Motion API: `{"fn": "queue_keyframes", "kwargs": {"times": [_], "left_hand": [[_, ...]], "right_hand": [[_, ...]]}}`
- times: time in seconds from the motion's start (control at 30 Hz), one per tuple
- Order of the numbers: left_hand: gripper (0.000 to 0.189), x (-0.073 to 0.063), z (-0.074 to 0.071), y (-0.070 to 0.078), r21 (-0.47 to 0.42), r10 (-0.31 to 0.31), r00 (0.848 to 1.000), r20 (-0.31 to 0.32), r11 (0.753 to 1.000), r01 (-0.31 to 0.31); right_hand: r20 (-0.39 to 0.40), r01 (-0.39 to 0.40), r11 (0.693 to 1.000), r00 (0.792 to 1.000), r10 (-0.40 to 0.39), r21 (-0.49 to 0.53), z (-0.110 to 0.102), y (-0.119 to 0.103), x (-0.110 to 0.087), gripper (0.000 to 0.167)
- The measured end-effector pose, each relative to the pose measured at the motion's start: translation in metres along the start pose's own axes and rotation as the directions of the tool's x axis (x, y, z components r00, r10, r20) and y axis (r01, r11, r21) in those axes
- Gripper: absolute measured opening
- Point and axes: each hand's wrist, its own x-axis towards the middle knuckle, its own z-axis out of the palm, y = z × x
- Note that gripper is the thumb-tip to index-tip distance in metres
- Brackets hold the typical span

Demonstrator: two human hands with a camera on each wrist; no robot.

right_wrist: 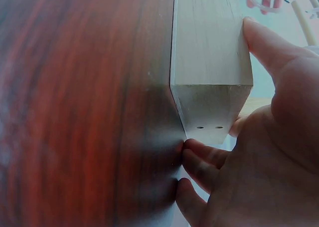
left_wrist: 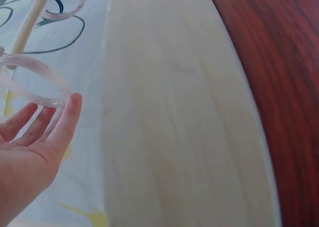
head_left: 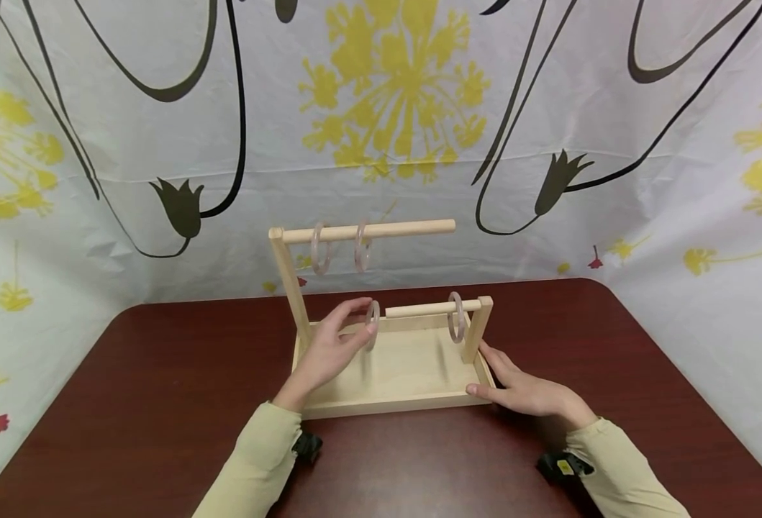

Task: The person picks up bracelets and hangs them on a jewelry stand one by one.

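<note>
My left hand [head_left: 329, 350] pinches a pale pink translucent bangle [head_left: 377, 311] between thumb and fingers. That bangle stands upright just left of the free end of the lower rod [head_left: 419, 310] of a wooden bangle stand [head_left: 387, 407]. In the left wrist view the fingertips are at the lower edge of the bangle [left_wrist: 37, 98]. My right hand [head_left: 529, 393] grips the stand's right end, its thumb [right_wrist: 266, 42] on the front rim and fingers round the end wall. Another bangle [head_left: 461, 320] hangs on the lower rod, near its post.
Two more bangles, a left one [head_left: 314, 252] and a right one [head_left: 358, 252], hang on the upper rod [head_left: 413, 229], which is fixed to the tall left post [head_left: 288, 277]. Beneath is a dark red table [head_left: 193, 374]. A patterned curtain [head_left: 277, 144] hangs behind it.
</note>
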Motion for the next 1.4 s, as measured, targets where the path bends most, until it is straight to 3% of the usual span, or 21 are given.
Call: {"fn": "queue_keyframes", "kwargs": {"times": [0.27, 0.57, 0.8, 1.07, 1.4], "left_hand": [[0.043, 0.007, 0.014, 0.012, -0.02, 0.057, 0.998, 0.032, 0.998, -0.057], [0.046, 0.01, 0.029, 0.013, -0.019, 0.085, 0.99, 0.109, 0.996, -0.084], [0.048, 0.017, 0.035, 0.015, 0.07, 0.111, 0.987, 0.116, 0.99, -0.12], [0.048, 0.028, 0.038, 0.02, 0.193, 0.137, 0.978, 0.154, 0.967, -0.166], [0.053, 0.034, 0.041, 0.026, 0.257, 0.149, 0.974, 0.171, 0.948, -0.19]], "right_hand": [[-0.004, -0.004, 1.0, 1.0, 0.004, -0.004, -0.001, 0.001, 0.0, 0.09], [0.004, -0.018, 1.0, 1.0, 0.017, 0.007, 0.003, -0.001, -0.003, 0.091], [0.001, -0.029, 1.0, 1.0, 0.029, 0.004, 0.003, 0.0, -0.002, 0.091], [0.001, -0.013, 1.0, 1.0, 0.013, 0.002, 0.0, -0.002, -0.002, 0.09], [-0.012, -0.027, 0.999, 1.0, 0.027, 0.017, 0.002, 0.006, 0.002, 0.094]]}}
